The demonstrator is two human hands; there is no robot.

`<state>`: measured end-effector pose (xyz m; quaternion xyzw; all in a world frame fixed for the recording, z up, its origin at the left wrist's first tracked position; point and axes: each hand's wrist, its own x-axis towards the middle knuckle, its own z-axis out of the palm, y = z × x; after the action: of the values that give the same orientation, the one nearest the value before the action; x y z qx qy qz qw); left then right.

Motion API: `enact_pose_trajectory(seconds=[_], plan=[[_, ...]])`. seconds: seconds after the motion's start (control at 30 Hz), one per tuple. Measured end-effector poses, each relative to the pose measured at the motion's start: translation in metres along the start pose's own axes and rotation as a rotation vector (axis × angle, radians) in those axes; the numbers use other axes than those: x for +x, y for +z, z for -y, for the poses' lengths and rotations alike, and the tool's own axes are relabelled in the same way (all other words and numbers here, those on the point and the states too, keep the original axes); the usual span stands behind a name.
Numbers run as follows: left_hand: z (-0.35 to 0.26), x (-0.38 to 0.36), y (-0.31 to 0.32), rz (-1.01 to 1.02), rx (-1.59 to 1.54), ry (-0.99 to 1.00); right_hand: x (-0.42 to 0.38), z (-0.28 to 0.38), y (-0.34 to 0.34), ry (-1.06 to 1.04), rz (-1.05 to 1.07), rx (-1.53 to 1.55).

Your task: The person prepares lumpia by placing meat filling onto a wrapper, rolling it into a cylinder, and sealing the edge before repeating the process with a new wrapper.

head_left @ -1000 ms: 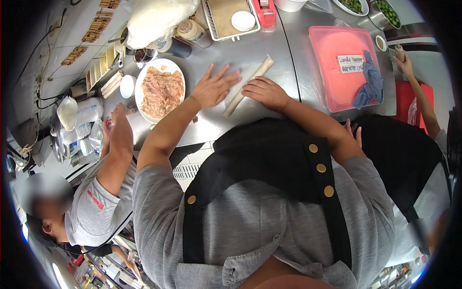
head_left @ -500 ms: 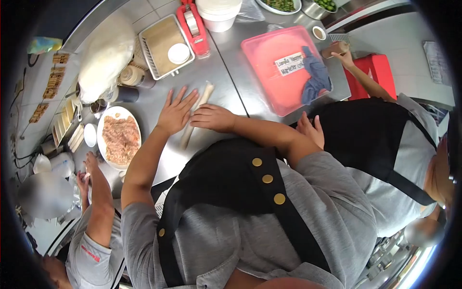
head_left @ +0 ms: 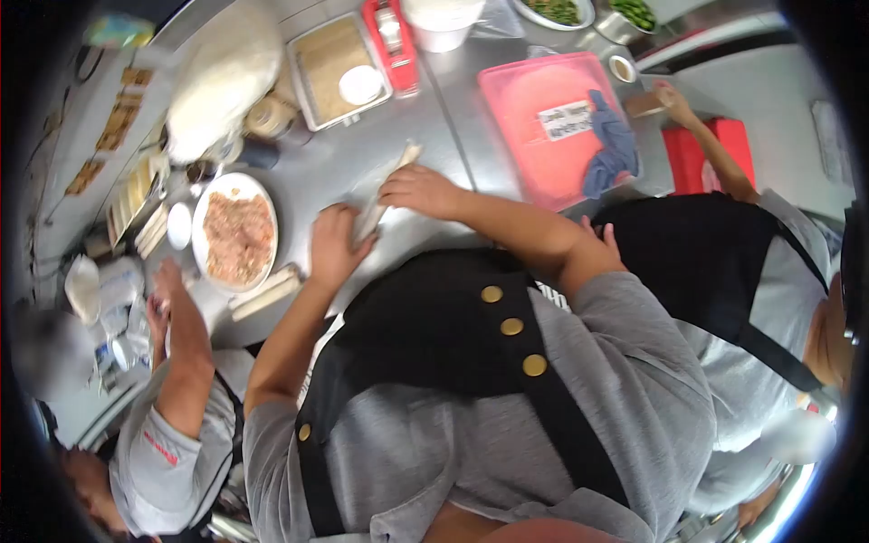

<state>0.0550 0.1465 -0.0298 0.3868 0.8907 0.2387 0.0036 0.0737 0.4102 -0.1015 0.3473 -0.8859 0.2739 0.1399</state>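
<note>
So, hands (head_left: 422, 190) on pale roll (head_left: 371, 217)

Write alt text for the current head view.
A person's left hand and right hand hold a slim pale roll over a steel counter. An oval dish of minced mixture sits left; a pink container topped with blue cloth sits right. Co-workers flank the person.

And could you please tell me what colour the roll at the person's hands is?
The roll is pale off-white, seen best in the head view.
</note>
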Motion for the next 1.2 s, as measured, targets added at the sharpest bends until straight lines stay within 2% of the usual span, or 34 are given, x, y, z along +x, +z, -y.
enact_pose_trajectory(seconds=[0.1, 0.23, 0.6, 0.73, 0.87, 0.93, 1.1, 1.17, 1.2], plan=[[-0.017, 0.002, 0.013, -0.006, -0.124, 0.031, 0.005, 0.002, -0.002, -0.016, 0.014, 0.030], [-0.020, -0.002, 0.024, -0.040, -0.074, 0.034, 0.014, -0.004, 0.000, 0.013, 0.044, 0.015], [-0.003, -0.009, 0.028, -0.089, -0.009, -0.151, 0.025, -0.012, 0.000, -0.007, 0.006, -0.099], [-0.007, -0.009, 0.024, -0.074, 0.008, -0.226, 0.026, -0.022, 0.003, -0.032, 0.061, -0.057], [-0.014, 0.003, 0.010, -0.129, 0.140, -0.219, 0.037, -0.024, 0.000, -0.009, 0.115, -0.042], [-0.009, 0.008, 0.012, -0.145, 0.147, -0.044, 0.043, -0.027, 0.001, -0.006, 0.135, -0.028], [0.008, 0.003, 0.029, -0.066, 0.187, -0.053, 0.052, -0.032, 0.005, -0.002, 0.198, -0.002], [0.008, 0.002, 0.028, -0.054, 0.182, -0.077, 0.056, -0.030, 0.004, -0.068, 0.049, -0.110], [0.009, 0.003, 0.027, -0.071, 0.175, -0.107, 0.058, -0.030, 0.005, -0.071, 0.046, -0.112]])
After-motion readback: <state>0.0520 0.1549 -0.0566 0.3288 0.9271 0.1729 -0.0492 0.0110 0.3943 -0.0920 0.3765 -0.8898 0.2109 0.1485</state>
